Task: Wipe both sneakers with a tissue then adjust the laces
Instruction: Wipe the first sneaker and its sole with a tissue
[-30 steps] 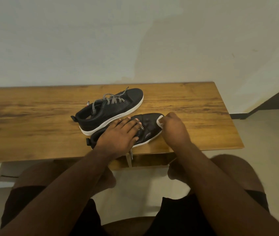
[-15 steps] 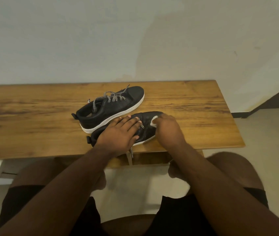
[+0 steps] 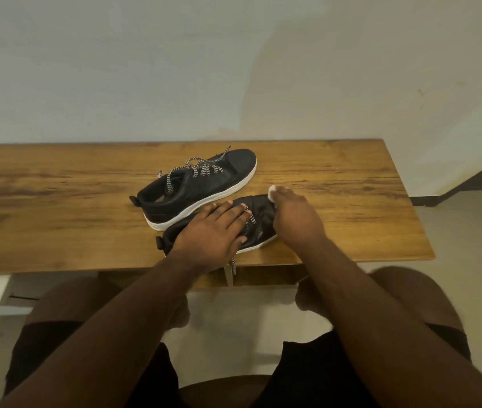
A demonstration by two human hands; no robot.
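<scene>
Two black sneakers with white soles lie on the wooden table [image 3: 351, 178]. The far sneaker [image 3: 204, 187] is untouched, its black-and-white laces loose on top. The near sneaker [image 3: 259, 222] sits at the table's front edge, with one lace end hanging over the edge. My left hand [image 3: 213, 231] lies flat on its laces and collar, pressing it down. My right hand [image 3: 295, 216] holds a small white tissue [image 3: 272, 191] at the toe of this sneaker. Most of the near sneaker is hidden under both hands.
A pale wall stands right behind the table. The table's right end is at about [image 3: 410, 201], with light floor and a dark baseboard beyond. My knees sit under the front edge.
My right hand slid the tissue back over the near sneaker's upper, then forward again to the toe tip. The left hand stayed in place on the sneaker.
</scene>
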